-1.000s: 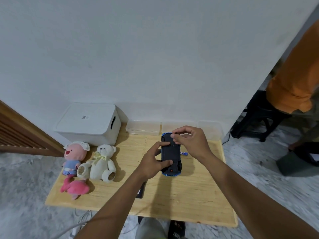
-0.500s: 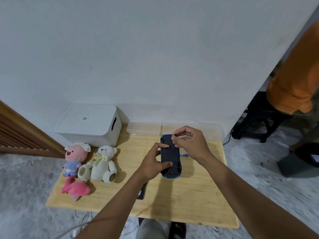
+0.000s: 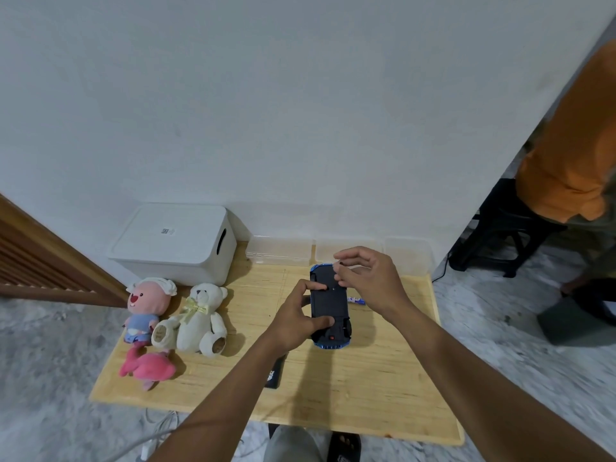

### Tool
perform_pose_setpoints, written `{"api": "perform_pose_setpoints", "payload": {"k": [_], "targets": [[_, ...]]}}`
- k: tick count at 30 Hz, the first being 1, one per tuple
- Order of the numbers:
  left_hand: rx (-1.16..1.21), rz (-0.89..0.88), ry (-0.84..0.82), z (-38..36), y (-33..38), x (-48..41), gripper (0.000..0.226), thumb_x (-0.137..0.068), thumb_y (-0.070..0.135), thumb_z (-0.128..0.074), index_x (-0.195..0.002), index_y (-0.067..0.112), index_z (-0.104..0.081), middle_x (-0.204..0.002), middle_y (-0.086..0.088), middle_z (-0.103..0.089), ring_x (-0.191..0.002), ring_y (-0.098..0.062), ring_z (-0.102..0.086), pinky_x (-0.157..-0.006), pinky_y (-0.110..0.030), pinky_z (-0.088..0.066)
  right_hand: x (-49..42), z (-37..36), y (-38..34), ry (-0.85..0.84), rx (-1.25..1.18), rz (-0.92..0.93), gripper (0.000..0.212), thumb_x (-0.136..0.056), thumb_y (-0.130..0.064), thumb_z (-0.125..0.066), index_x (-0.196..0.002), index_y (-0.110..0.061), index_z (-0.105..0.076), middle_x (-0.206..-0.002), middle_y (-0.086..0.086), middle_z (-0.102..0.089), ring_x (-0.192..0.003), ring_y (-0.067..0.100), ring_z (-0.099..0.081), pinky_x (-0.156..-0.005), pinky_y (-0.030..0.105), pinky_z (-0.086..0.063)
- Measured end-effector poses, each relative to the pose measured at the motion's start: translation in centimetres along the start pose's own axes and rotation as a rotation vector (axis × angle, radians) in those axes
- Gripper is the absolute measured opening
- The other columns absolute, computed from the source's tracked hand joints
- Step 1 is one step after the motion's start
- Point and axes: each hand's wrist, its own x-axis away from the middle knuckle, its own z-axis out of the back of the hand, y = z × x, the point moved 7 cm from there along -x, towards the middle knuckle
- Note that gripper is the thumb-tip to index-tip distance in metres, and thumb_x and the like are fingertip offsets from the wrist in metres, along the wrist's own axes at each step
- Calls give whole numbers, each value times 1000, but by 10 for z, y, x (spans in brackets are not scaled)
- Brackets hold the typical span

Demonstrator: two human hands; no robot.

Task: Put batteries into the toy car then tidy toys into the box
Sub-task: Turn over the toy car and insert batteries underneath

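Observation:
A blue toy car (image 3: 330, 305) is held upside down above the wooden table (image 3: 366, 388), its black underside facing me. My left hand (image 3: 296, 320) grips its left side, thumb across the bottom. My right hand (image 3: 366, 278) hovers at the car's far end, fingertips pinched at the underside; I cannot tell whether they hold something small. A battery (image 3: 356, 300) lies on the table just right of the car. The white lidded box (image 3: 173, 243) stands at the back left. In front of it sit a pink-faced plush (image 3: 146, 305), a white teddy bear (image 3: 200, 318) and a pink plush (image 3: 148, 366).
Clear plastic containers (image 3: 280, 250) line the wall behind the car. A small black object (image 3: 275, 375) lies under my left forearm. A person in an orange top (image 3: 573, 155) stands at the right by a black stool (image 3: 493, 231). Cables hang below the table's front edge.
My right hand's fingers have spread and lifted slightly at the car's far end. The car and my left hand have barely shifted.

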Motion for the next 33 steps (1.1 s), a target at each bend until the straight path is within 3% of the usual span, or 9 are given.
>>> {"api": "perform_pose_setpoints", "payload": {"k": [7,13,15,21,25,28,33], "targets": [[6,4,13,3,3,-2,56,-83,5,-84,-123,30,-54,-121,-9,-65,-108,-27,-70,-69,-39,-64,-2,0,2,10,-4,-1,12,-81,-13,-86,-86,-12,-74,-91,5,-75,-79,24,-76,-67,28,-62],[-4,4,2,3,3,-5,56,-83,4,-84,-122,31,-54,-124,-11,-63,-111,-33,-68,-69,-39,-63,-5,-3,2,-25,-29,-8,14,-90,-10,-75,-102,-16,-77,-96,8,-76,-83,22,-77,-72,29,-62],[7,6,6,3,2,-6,56,-83,4,-84,-121,32,-55,-123,-12,-64,-108,-34,-69,-68,-39,-63,-6,-2,2,-13,-40,-10,10,-88,-11,-77,-98,-14,-74,-97,11,-75,-83,23,-76,-70,30,-62],[11,10,12,6,1,-12,56,-82,7,-85,-120,34,-55,-122,-11,-65,-107,-30,-70,-71,-46,-65,-10,0,4,-15,0,-21,6,-86,-15,-81,-92,-17,-79,-87,2,-78,-81,19,-76,-71,26,-61],[5,13,13,5,0,-13,55,-81,9,-86,-118,38,-56,-122,-10,-65,-109,-29,-69,-70,-43,-64,-13,2,5,-21,42,6,14,-93,-14,-73,-101,-23,-80,-88,1,-78,-83,17,-76,-75,31,-64],[-7,12,19,6,0,-15,55,-80,12,-87,-117,39,-55,-120,-9,-67,-109,-27,-70,-70,-41,-64,-15,1,5,-19,69,5,11,-90,-19,-77,-99,-25,-80,-94,-2,-77,-83,19,-76,-76,36,-64],[-20,18,27,7,-1,-17,55,-80,12,-86,-116,40,-56,-120,-8,-67,-107,-27,-70,-70,-41,-64,-18,1,3,-8,76,31,18,-92,-8,-72,-102,-20,-80,-99,-2,-74,-82,18,-74,-75,33,-64]]}}
